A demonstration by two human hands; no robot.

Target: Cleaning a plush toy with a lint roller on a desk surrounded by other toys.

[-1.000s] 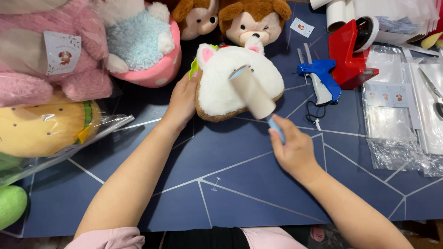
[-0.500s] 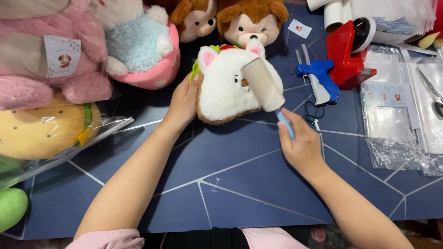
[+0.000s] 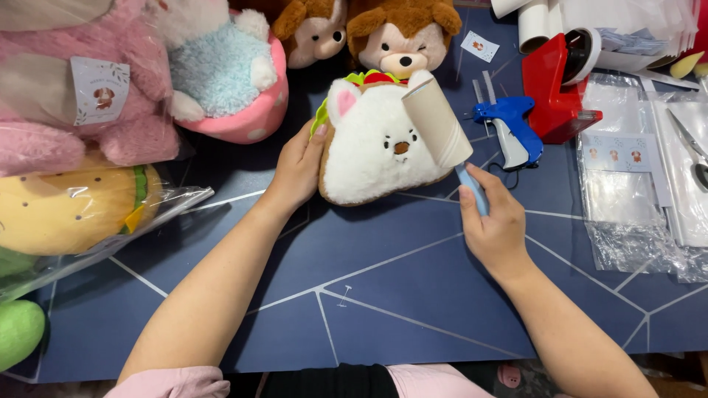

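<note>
A white, toast-shaped plush toy [image 3: 372, 147] with a small face and a tan edge lies on the dark blue table [image 3: 354, 295]. My left hand [image 3: 299, 166] presses against its left side and steadies it. My right hand [image 3: 494, 221] grips the light blue handle of a lint roller [image 3: 436, 121]. The roller's pale paper drum rests on the plush's upper right part, beside the face.
Behind stand two brown plush toys [image 3: 402, 33], a pink and blue plush [image 3: 221, 74] and a bagged pink plush [image 3: 66, 88]. A bagged yellow plush [image 3: 74, 199] lies left. A blue tagging gun [image 3: 509, 129], red tape dispenser [image 3: 557, 88] and clear bags [image 3: 634, 191] lie right.
The lint roller has moved up and to the right across the plush's front, and my right hand followed it. My left hand stayed at the plush's left side.
</note>
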